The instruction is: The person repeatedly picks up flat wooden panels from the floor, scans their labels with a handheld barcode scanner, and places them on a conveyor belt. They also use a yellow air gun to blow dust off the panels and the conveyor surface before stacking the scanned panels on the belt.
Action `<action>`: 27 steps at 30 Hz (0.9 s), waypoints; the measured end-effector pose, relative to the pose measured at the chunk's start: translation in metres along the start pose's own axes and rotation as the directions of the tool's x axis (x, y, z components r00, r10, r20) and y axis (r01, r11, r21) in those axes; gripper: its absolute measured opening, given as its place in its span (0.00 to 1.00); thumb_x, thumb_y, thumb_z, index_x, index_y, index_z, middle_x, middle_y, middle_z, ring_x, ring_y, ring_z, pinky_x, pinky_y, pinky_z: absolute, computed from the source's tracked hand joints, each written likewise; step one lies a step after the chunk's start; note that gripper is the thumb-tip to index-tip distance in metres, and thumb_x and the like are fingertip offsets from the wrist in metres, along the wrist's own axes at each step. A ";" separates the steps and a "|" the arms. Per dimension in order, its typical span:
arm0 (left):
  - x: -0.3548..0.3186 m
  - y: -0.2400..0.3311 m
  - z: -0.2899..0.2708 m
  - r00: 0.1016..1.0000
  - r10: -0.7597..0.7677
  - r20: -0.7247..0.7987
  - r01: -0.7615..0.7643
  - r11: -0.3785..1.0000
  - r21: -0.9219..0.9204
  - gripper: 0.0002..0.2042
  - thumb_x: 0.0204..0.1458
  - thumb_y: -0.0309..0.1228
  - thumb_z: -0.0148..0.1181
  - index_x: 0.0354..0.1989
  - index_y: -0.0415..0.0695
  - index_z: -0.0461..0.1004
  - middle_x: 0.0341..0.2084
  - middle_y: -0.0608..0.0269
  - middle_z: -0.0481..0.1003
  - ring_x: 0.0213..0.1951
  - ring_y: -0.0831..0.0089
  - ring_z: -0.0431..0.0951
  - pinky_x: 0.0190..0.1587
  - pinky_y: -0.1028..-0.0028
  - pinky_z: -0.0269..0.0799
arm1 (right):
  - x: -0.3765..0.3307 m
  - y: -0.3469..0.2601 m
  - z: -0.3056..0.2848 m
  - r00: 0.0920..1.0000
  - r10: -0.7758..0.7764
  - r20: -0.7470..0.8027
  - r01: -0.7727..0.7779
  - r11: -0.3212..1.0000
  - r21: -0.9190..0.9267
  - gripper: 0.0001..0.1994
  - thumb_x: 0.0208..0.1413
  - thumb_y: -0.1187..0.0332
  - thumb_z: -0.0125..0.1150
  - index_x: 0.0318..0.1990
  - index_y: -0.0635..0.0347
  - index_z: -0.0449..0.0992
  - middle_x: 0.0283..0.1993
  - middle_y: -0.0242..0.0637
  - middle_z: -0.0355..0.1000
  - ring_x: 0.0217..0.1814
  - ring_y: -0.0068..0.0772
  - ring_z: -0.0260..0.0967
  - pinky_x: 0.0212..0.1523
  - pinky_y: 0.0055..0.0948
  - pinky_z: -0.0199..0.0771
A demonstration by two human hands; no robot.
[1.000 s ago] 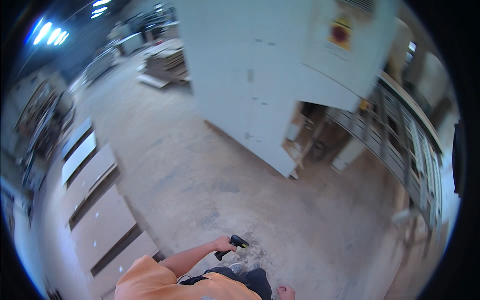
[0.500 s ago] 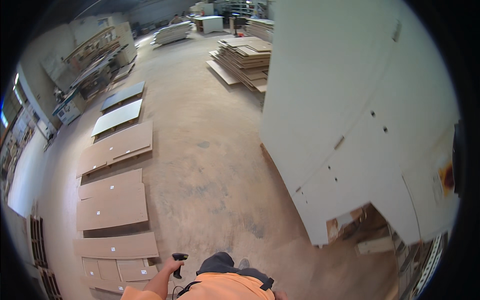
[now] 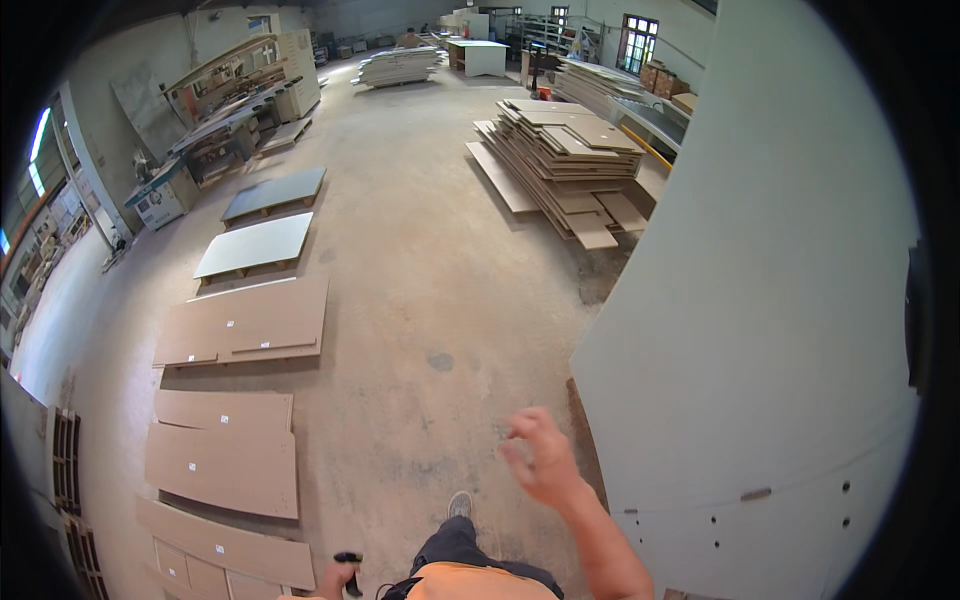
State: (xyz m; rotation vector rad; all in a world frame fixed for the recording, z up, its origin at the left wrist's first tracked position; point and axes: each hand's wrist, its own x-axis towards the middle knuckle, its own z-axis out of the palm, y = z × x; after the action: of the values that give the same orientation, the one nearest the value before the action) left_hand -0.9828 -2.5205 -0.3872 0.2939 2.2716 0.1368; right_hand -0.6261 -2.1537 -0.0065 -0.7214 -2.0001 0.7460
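Note:
My left hand (image 3: 334, 578), low in the view, is wrapped round the handle of a black handheld scanner (image 3: 348, 557). My right hand (image 3: 542, 458) is raised in front of me over the floor, slightly blurred. Its fingers are loosely curled, thumb apart from them, and nothing shows between them. Just right of it stands a large pale panel (image 3: 750, 330) with small holes and slots near its lower part. Left of my path, brown boards (image 3: 225, 468) with small white labels lie in low stacks, the nearest close to the scanner.
Further along on the left lie a white board (image 3: 255, 245) and a grey board (image 3: 275, 193) on pallets. Ahead on the right rises an uneven pile of brown boards (image 3: 570, 150). Machinery (image 3: 165, 195) lines the left wall. Bare concrete floor (image 3: 400, 300) runs ahead between the stacks.
My right hand has come up into view from the lower edge. The view has tilted up and turned right, showing more of the board pile. The scanner stays in my left hand, now lower in the picture.

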 end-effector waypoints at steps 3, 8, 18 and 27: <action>0.047 0.173 -0.053 0.990 0.127 -0.061 -0.134 0.983 -0.129 0.26 0.39 0.46 0.68 0.44 0.40 0.81 0.44 0.46 0.80 0.50 0.57 0.79 0.50 0.65 0.74 | 0.126 -0.044 -0.007 0.905 -0.421 0.063 0.420 0.907 0.036 0.19 0.51 0.75 0.64 0.51 0.50 0.76 0.47 0.42 0.72 0.40 0.39 0.75 0.37 0.33 0.78; 0.095 0.506 -0.090 0.830 0.546 -0.112 -0.557 0.809 -0.188 0.27 0.41 0.45 0.66 0.43 0.34 0.79 0.37 0.40 0.80 0.44 0.50 0.81 0.45 0.60 0.74 | 0.277 -0.036 -0.004 0.827 -0.517 -0.221 0.562 0.777 0.284 0.17 0.46 0.69 0.66 0.46 0.48 0.78 0.41 0.41 0.73 0.35 0.36 0.73 0.31 0.32 0.74; 0.188 0.767 -0.108 0.916 0.402 -0.016 -0.402 0.916 0.002 0.21 0.38 0.40 0.66 0.34 0.33 0.79 0.26 0.46 0.79 0.30 0.58 0.81 0.34 0.61 0.73 | 0.532 0.171 -0.104 0.884 -0.397 -0.245 0.461 0.827 0.323 0.24 0.30 0.55 0.77 0.39 0.49 0.82 0.35 0.35 0.75 0.31 0.41 0.73 0.26 0.36 0.71; 0.302 0.824 -0.072 0.990 -0.142 0.012 0.142 0.972 -0.187 0.23 0.38 0.40 0.66 0.35 0.30 0.78 0.28 0.49 0.79 0.31 0.60 0.79 0.36 0.61 0.73 | 0.733 0.351 -0.174 0.923 -0.283 -0.261 0.310 0.948 0.069 0.25 0.36 0.49 0.77 0.43 0.48 0.78 0.35 0.27 0.75 0.27 0.31 0.70 0.22 0.29 0.66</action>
State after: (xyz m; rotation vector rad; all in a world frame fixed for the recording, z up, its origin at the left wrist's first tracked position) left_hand -1.0917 -1.6467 -0.4001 0.0321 2.2526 0.2748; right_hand -0.7434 -1.3559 0.1955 -0.4096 -1.7718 0.5495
